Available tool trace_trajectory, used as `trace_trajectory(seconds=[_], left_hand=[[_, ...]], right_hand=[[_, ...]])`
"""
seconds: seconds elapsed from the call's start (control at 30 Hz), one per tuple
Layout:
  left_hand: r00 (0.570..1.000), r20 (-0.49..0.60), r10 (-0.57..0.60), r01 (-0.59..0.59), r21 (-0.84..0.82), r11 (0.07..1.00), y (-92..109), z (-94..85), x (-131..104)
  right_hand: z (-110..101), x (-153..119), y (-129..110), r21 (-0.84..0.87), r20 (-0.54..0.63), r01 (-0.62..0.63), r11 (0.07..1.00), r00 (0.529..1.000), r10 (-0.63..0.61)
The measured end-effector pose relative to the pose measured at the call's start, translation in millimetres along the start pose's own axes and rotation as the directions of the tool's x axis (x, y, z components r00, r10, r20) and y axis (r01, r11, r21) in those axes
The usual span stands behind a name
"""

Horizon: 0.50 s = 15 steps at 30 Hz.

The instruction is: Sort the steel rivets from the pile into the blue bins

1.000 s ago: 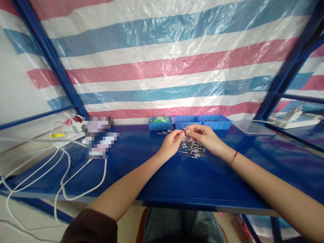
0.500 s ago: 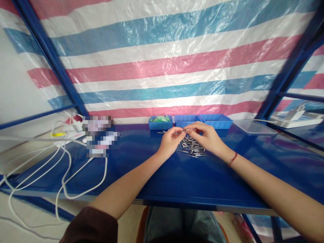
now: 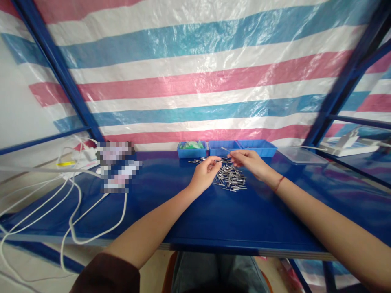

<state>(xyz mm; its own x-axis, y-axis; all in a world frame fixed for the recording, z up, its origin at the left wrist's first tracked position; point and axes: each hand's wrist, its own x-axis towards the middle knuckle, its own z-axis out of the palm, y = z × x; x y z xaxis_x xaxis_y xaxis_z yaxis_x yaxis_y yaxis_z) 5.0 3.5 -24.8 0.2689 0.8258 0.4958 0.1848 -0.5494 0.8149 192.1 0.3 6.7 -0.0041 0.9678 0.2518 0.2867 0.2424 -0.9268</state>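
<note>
A pile of silver blind rivets (image 3: 231, 178) lies loose on the blue table (image 3: 195, 219). My right hand (image 3: 251, 162) is closed above the pile's far right side, pinching one rivet (image 3: 225, 149) between thumb and forefinger. The rivet's thin end points left, in front of the middle blue bin. At the pile's left edge, my left hand (image 3: 204, 174) is closed with thumb and fingers curled together. Whatever sits between its fingertips is too small to make out against the rivets behind. A small gap separates the two hands.
Behind the pile stand blue bins: the left bin (image 3: 192, 151) holds green and clear plastic, beside a middle bin (image 3: 220, 145) and a right bin (image 3: 259, 148). A clear lid (image 3: 301, 155) lies further right. White cables (image 3: 125, 211) loop over the table's left side.
My hands have come apart. My right hand has moved slightly to the right with a rivet in its fingertips, while my left hand stays by the pile. The camera view has shifted slightly.
</note>
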Motion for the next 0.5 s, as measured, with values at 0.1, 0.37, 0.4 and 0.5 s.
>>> trace_trajectory(seconds=[0.1, 0.37, 0.4, 0.5], left_hand=[[0.980, 0.149, 0.131, -0.157, 0.175, 0.972, 5.4, -1.9, -4.6], [0.890, 0.446, 0.099, -0.335, 0.491, 0.804, 13.6, 1.2, -17.2], [0.885, 0.457, 0.091, -0.341, 0.501, 0.795, 13.8, 1.2, -17.3], [0.874, 0.477, 0.097, -0.373, 0.529, 0.762, 14.1, -0.2, -16.1]], right_hand=[[-28.1, 16.6, 16.8, -0.101, -0.324, -0.046, 0.994, 0.946, 0.011], [-93.6, 42.3, 58.4, -0.647, -0.463, -0.280, 0.709, 0.883, -0.073], [-95.1, 42.0, 59.3, -0.668, -0.461, -0.289, 0.686, 0.884, -0.076], [-91.4, 38.8, 57.0, -0.698, -0.434, -0.267, 0.664, 0.896, -0.095]])
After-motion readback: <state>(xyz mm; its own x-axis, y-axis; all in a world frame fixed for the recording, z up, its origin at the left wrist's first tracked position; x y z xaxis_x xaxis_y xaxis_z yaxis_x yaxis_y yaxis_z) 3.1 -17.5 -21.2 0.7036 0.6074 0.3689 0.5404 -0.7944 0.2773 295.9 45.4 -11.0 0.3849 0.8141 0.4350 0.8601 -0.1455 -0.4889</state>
